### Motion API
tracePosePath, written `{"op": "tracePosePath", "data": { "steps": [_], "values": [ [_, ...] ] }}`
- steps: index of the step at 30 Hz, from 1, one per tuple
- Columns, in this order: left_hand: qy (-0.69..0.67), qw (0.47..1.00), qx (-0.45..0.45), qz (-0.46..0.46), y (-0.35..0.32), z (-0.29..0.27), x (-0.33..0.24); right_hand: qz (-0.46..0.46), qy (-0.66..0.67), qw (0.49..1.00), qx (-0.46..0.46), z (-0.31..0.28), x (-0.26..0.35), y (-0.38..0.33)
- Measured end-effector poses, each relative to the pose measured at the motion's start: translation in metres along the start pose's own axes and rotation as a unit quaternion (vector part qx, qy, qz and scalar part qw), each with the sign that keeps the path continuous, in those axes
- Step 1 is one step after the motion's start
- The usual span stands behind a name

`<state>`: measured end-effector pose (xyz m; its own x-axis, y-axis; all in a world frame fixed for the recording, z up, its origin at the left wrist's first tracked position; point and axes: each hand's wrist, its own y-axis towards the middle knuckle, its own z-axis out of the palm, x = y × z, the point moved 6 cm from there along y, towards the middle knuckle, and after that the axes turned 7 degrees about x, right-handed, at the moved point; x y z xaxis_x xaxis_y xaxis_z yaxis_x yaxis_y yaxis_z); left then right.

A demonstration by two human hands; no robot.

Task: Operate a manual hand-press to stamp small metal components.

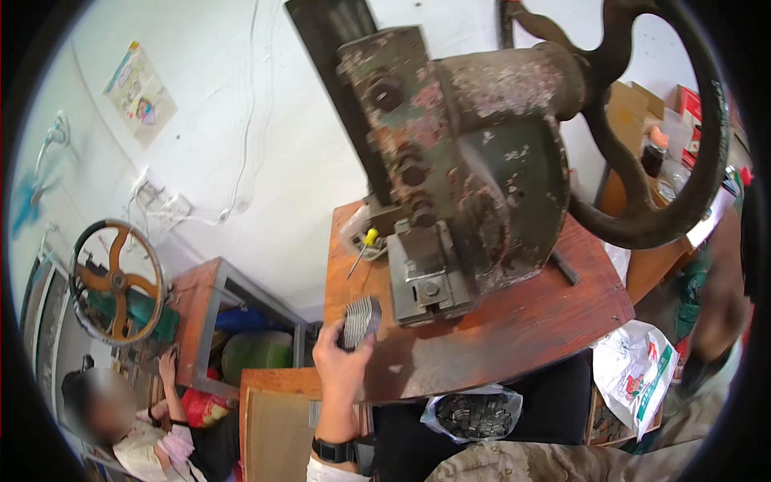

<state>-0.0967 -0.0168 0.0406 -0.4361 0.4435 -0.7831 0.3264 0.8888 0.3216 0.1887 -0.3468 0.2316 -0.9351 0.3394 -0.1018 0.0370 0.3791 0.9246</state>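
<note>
My left hand [341,365], with a dark watch on its wrist, is closed round a stack of thin grey metal plates [361,323]. It holds the stack at the table's left front, beside the press's metal die block [431,283]. The worn green hand press [474,161] stands on the reddish wooden table [498,345], with its large curved-spoke handwheel [707,161] at the right. My right hand [723,273] is a brown blur near the right rim of that wheel. Its fingers are smeared, and whether it touches the wheel cannot be told.
A yellow-handled screwdriver [370,238] leans by a clear plastic container [353,233]. Below the table's front edge lies a clear bag [472,414] of small dark metal pieces. A white printed bag [638,373] hangs at right. Another person [152,434] sits left near a second handwheel [118,281].
</note>
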Motion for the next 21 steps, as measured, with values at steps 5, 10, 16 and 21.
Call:
{"op": "tracePosePath", "data": {
  "steps": [5,10,16,21],
  "values": [
    [-0.006,0.997,0.059,0.04,-0.052,0.022,0.018,-0.052,0.329,0.901,0.279,0.119,0.051,-0.138],
    [0.149,0.982,0.083,0.081,-0.057,0.046,0.008,-0.017,0.336,0.881,0.333,0.164,0.079,-0.17],
    [0.131,0.989,0.055,0.035,-0.058,0.04,0.006,0.0,0.32,0.888,0.329,0.166,0.078,-0.172],
    [0.229,0.966,0.088,0.077,-0.059,0.047,0.009,0.008,0.318,0.891,0.323,0.165,0.077,-0.171]
  ]
}}
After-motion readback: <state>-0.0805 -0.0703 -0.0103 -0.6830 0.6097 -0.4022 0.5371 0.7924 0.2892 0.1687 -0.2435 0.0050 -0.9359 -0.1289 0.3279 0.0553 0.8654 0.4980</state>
